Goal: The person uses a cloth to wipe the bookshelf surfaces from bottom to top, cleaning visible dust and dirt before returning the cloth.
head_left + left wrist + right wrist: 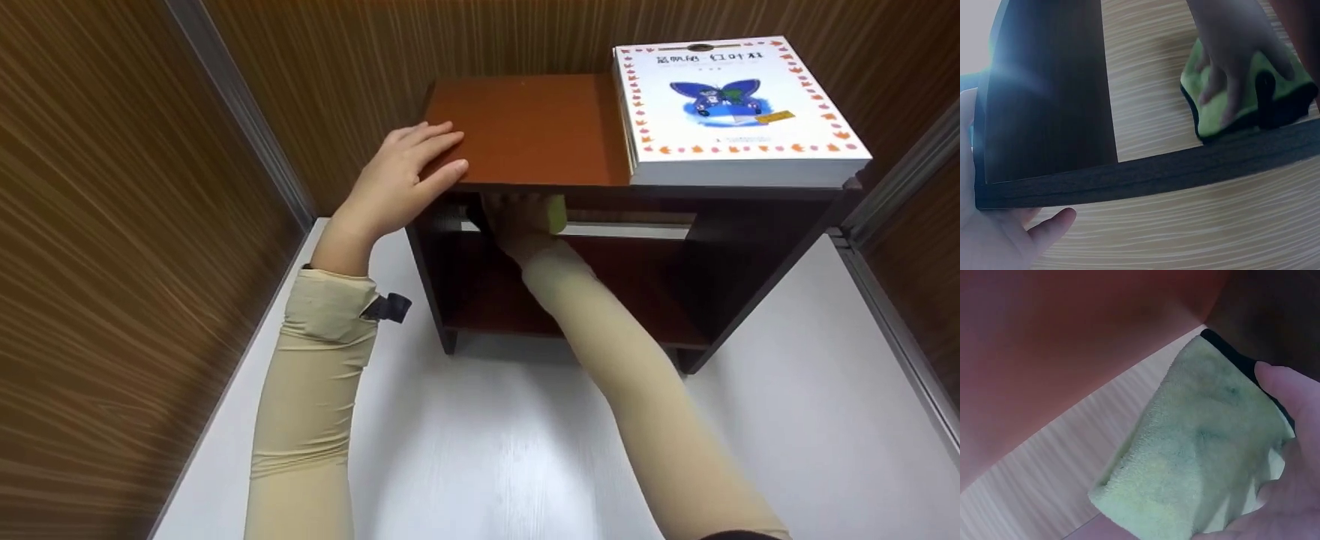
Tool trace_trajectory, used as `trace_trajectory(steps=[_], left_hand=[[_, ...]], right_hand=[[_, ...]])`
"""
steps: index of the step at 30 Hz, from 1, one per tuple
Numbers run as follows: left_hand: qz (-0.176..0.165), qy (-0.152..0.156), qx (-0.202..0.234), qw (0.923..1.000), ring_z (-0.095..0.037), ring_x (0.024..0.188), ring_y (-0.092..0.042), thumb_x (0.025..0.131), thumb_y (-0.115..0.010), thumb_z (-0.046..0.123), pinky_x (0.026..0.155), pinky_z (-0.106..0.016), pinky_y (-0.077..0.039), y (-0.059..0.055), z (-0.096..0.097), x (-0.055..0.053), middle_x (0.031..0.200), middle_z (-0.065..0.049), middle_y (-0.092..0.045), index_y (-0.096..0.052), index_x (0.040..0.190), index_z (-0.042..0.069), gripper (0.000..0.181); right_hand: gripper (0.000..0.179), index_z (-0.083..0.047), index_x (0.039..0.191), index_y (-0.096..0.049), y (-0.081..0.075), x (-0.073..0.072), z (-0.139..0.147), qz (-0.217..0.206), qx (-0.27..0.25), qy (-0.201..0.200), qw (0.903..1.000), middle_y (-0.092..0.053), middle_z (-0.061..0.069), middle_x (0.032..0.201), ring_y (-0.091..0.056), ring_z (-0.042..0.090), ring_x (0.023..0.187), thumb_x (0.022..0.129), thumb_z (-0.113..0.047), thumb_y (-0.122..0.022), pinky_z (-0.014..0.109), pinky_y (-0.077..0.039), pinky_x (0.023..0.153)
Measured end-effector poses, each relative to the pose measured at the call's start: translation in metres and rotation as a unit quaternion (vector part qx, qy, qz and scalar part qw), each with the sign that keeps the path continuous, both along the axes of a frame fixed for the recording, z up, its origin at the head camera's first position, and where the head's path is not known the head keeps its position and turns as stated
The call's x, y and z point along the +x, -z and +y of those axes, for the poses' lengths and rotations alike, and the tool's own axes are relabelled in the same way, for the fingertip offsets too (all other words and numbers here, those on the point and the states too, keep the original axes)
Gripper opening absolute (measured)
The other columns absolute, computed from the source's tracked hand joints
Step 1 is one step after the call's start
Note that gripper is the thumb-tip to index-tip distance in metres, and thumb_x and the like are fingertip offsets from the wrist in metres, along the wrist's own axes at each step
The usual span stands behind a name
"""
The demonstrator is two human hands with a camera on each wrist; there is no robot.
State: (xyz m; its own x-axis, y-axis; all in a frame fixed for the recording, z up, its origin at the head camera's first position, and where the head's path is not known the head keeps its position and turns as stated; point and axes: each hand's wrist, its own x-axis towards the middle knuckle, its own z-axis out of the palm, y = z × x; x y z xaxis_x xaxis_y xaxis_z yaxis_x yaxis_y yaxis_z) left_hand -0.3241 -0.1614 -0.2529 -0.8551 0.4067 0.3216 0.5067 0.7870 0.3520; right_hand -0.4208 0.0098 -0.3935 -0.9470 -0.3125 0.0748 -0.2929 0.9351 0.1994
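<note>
My left hand [397,180] rests on the left edge of a small reddish-brown shelf unit [532,135], fingers lying on its top board. In the left wrist view, its thumb shows beside the dark panel edge. My right hand [517,217] reaches under the top board into the upper compartment, partly in shadow. It holds a folded pale-green cloth [1185,439] with dark edging; the thumb lies along the dark edge and the fingers spread over the other side. A corner of the cloth shows beyond the hand in the head view.
A stack of white books [750,142] with a butterfly cover sits on the right of the top board. Below is a lower shelf [637,289], between dark side panels [772,247]. Wood-grain walls [112,187] stand around the white floor [487,435].
</note>
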Motion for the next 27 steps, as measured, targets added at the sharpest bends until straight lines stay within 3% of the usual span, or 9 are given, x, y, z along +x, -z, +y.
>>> trace_trajectory(steps=[5,9,13,17,21,24,27], left_hand=[[0.001,0.003,0.008,1.0000,-0.016,0.137,-0.021,0.094,-0.046,0.049,0.110,-0.035,-0.018,0.000,0.001,0.000,0.146,0.001,-0.037,-0.046,0.139,0.018,0.055],[0.003,0.010,0.015,0.9998,-0.017,0.137,-0.022,0.094,-0.046,0.047,0.110,-0.034,-0.018,0.000,0.001,0.000,0.146,-0.001,-0.037,-0.046,0.139,0.016,0.055],[0.003,0.013,0.016,0.9998,-0.018,0.137,-0.022,0.095,-0.046,0.047,0.110,-0.035,-0.018,0.000,0.001,0.000,0.146,-0.002,-0.037,-0.046,0.139,0.015,0.055],[0.006,0.013,0.014,0.9998,-0.019,0.137,-0.023,0.095,-0.046,0.046,0.110,-0.035,-0.018,0.000,-0.001,0.001,0.146,-0.002,-0.037,-0.047,0.139,0.014,0.054],[0.008,0.013,0.012,0.9998,-0.020,0.137,-0.024,0.095,-0.046,0.045,0.110,-0.035,-0.018,0.000,-0.001,0.000,0.146,-0.003,-0.038,-0.047,0.139,0.014,0.054],[0.009,0.016,0.011,0.9998,-0.022,0.137,-0.024,0.095,-0.046,0.045,0.110,-0.035,-0.017,0.000,0.001,0.000,0.146,-0.004,-0.038,-0.047,0.139,0.013,0.054],[0.010,0.017,0.005,0.9998,-0.022,0.137,-0.024,0.095,-0.046,0.045,0.110,-0.036,-0.018,-0.001,0.002,0.000,0.146,-0.004,-0.038,-0.047,0.139,0.013,0.054]], right_hand=[[0.077,-0.021,0.151,-0.010,-0.005,0.005,0.038,-0.019,-0.010,0.008,0.9997,-0.026,0.017,0.149,-0.030,0.049,0.126,0.091,-0.046,-0.052,0.067,-0.031,0.091],[0.078,-0.019,0.151,-0.010,-0.008,0.009,0.070,-0.062,-0.072,0.006,0.9954,-0.023,0.017,0.150,-0.024,0.047,0.131,0.092,-0.045,-0.053,0.067,-0.031,0.092],[0.070,-0.017,0.150,-0.019,-0.010,0.014,0.106,-0.088,-0.168,0.004,0.9818,-0.020,0.019,0.151,-0.017,0.045,0.134,0.094,-0.036,-0.054,0.064,-0.033,0.093],[0.067,-0.014,0.145,-0.035,-0.013,0.022,0.136,-0.085,-0.262,0.027,0.9609,-0.024,0.021,0.149,-0.018,0.043,0.134,0.090,-0.044,-0.057,0.060,-0.029,0.098],[0.074,-0.011,0.140,-0.043,-0.013,0.026,0.160,-0.055,-0.212,0.086,0.9719,-0.037,0.024,0.140,-0.029,0.047,0.127,0.083,-0.055,-0.060,0.065,-0.024,0.097],[0.069,-0.007,0.139,-0.041,-0.011,0.026,0.173,-0.046,-0.147,0.129,0.9797,-0.042,0.028,0.133,-0.035,0.052,0.121,0.087,-0.049,-0.059,0.068,-0.030,0.091],[0.062,-0.004,0.142,-0.034,-0.010,0.026,0.180,-0.063,-0.130,0.145,0.9788,-0.036,0.030,0.137,-0.035,0.052,0.122,0.093,-0.035,-0.055,0.068,-0.035,0.087]])
